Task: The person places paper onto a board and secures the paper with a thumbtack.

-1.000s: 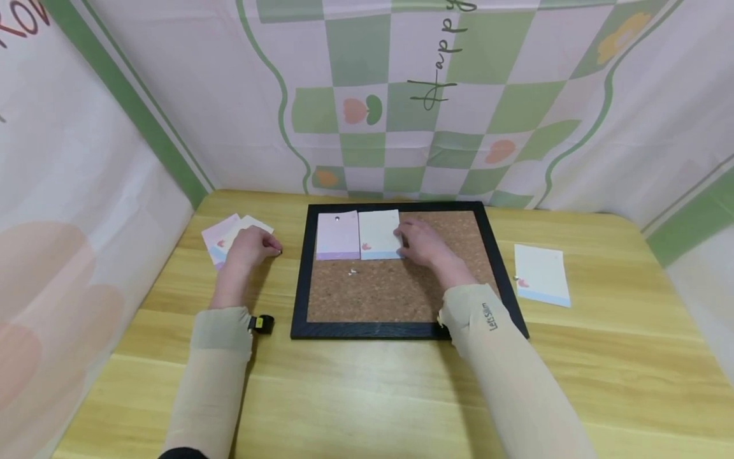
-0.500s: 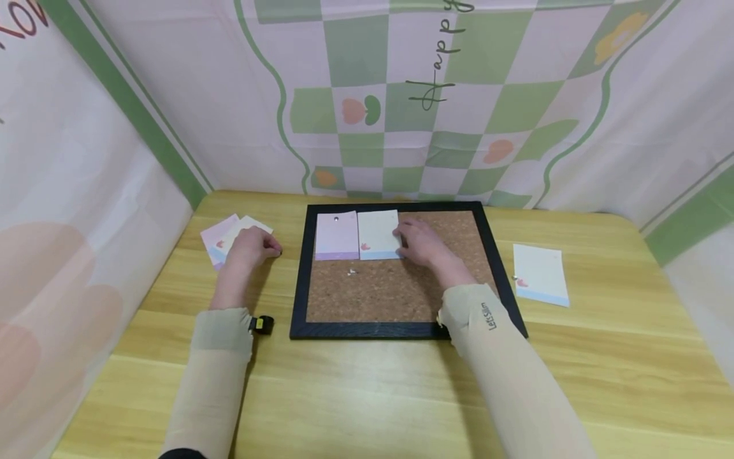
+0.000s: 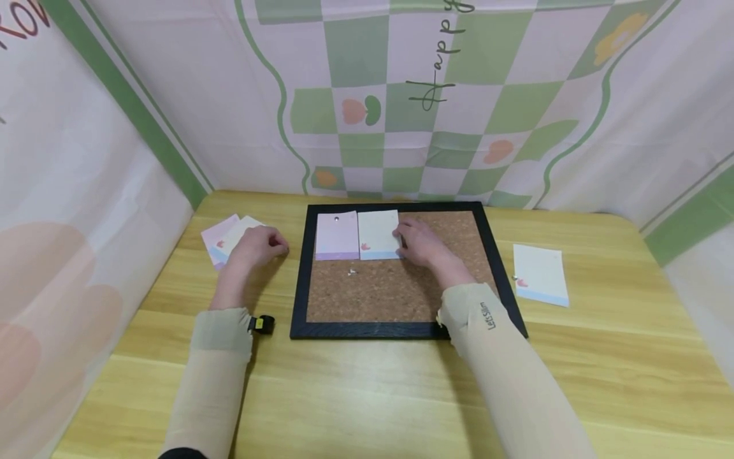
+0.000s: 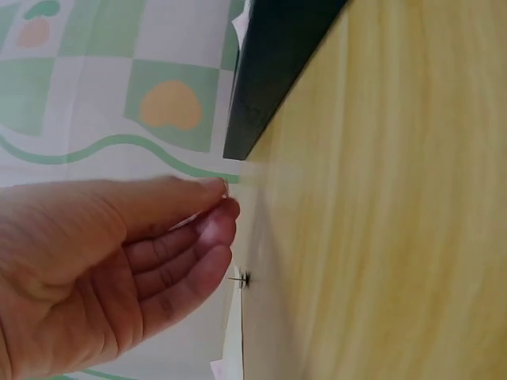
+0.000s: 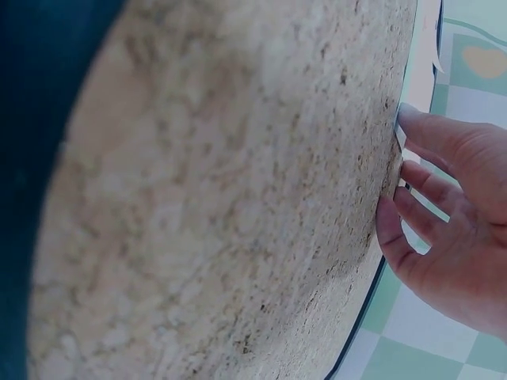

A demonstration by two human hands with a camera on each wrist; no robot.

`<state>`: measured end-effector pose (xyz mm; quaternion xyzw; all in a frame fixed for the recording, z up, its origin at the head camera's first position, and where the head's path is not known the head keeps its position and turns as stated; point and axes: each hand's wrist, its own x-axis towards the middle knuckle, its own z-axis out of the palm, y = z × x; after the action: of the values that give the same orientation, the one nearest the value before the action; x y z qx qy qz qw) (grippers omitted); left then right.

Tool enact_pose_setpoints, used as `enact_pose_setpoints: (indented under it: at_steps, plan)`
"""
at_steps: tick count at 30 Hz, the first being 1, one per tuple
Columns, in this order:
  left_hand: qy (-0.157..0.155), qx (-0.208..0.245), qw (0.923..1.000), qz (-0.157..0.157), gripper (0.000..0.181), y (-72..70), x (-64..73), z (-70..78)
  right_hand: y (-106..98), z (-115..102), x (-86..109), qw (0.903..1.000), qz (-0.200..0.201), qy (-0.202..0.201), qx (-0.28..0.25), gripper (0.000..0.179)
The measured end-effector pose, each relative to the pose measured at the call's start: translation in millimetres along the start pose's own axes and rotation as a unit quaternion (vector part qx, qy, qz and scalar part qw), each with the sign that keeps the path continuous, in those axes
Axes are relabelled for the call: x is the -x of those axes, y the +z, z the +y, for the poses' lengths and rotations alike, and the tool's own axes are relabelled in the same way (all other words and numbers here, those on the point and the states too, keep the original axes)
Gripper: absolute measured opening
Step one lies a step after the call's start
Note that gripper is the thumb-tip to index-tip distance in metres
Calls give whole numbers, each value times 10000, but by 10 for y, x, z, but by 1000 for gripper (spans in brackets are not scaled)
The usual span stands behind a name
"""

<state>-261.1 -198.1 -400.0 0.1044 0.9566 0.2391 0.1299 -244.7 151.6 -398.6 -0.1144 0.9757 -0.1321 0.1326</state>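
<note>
Above the table at left, my left hand (image 3: 259, 247) pinches a tiny thumbtack (image 4: 226, 189) between thumb and forefinger; the fingertips mostly hide it. On the framed corkboard (image 3: 367, 296), my right hand (image 3: 421, 242) touches the right edge of a white note card (image 3: 378, 234) with its fingertips, fingers slightly bent. Beside that card lies a pink note card (image 3: 336, 237), with a silver tack near its top edge. Another thumbtack (image 4: 243, 279) rests point up on the table beyond my left hand.
Pink and white note cards (image 3: 220, 231) overlap to the left of the board. A white card (image 3: 541, 274) lies to the right, with a tack at its left edge. Small tacks (image 3: 352, 272) sit loose on the cork. A patterned cloth (image 3: 367, 64) hangs behind.
My left hand has lifted slightly and moved right from the tabletop; the dark speck at its fingertips no longer shows on the table. My right hand stays on the white card.
</note>
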Motion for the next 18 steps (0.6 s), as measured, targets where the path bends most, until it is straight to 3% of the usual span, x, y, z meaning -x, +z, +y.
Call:
enact_pose_setpoints:
  at_steps: [18]
  plan:
    - [683, 471, 9965, -60, 14, 55, -37, 60, -13, -23, 11, 9995, -168, -52, 245, 41]
